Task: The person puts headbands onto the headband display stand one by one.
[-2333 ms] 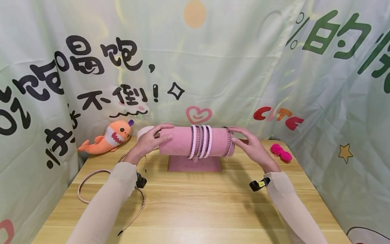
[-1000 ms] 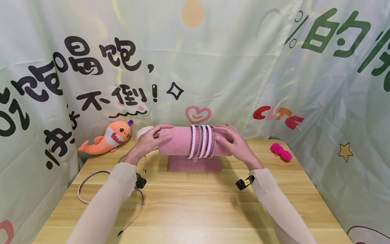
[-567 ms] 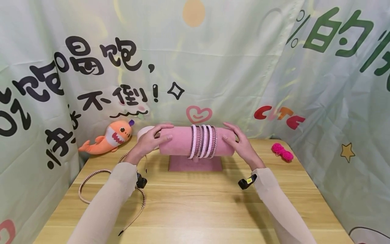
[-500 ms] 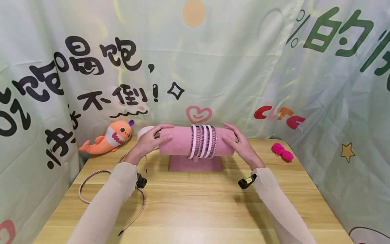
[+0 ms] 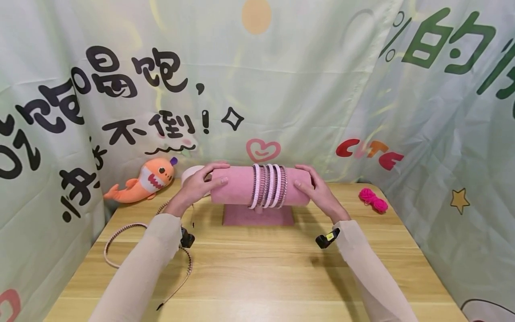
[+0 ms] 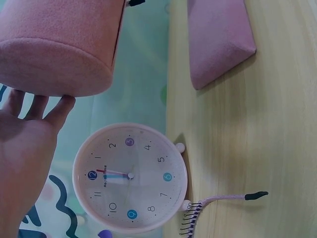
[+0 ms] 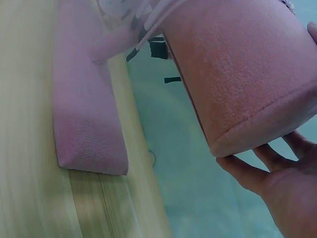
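A pink fabric-covered headband stand stands on the table, its thick roll lying level above a flat base. Around the middle of the roll sit several headbands, white ones and brown toothed ones, packed close together. My left hand grips the roll's left end, thumb in front and fingers over the top. At the right end, my right hand holds the roll the same way. Both wrist views show fingertips against the roll's end faces, with the roll raised above the base.
Toothed headbands lie on the table at the left, partly under my left forearm. A round white clock stands behind my left hand. An orange plush shark is at the back left, a pink yarn skein at the back right.
My right hand slid a brown headband from the roll's right end leftward against the others, let go, and moved back to the right end. My left hand stayed in place.
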### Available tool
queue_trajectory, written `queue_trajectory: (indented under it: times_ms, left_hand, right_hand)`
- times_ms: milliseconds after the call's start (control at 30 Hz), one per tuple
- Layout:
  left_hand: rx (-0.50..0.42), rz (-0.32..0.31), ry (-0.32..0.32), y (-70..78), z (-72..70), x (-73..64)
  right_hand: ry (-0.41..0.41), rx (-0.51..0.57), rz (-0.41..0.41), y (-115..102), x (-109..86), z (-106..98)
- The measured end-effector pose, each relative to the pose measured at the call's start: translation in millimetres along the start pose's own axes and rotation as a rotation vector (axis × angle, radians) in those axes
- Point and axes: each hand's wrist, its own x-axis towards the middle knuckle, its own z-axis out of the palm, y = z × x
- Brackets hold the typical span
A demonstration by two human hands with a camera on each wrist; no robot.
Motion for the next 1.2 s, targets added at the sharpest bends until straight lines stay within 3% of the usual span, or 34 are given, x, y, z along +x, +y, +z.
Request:
queue_trajectory:
  times_ms: [1033, 1200]
  left_hand:
    - [0.059, 0.006, -0.021, 3.8, -3.6, 0.1]
    - [-0.009, 0.027, -0.037, 6.1, -11.4, -5.3]
  right_hand:
    - [0.001, 0.133, 0.001, 4, 2.6, 3]
    - [0.006, 0.140, 0.005, 4, 2.8, 3]
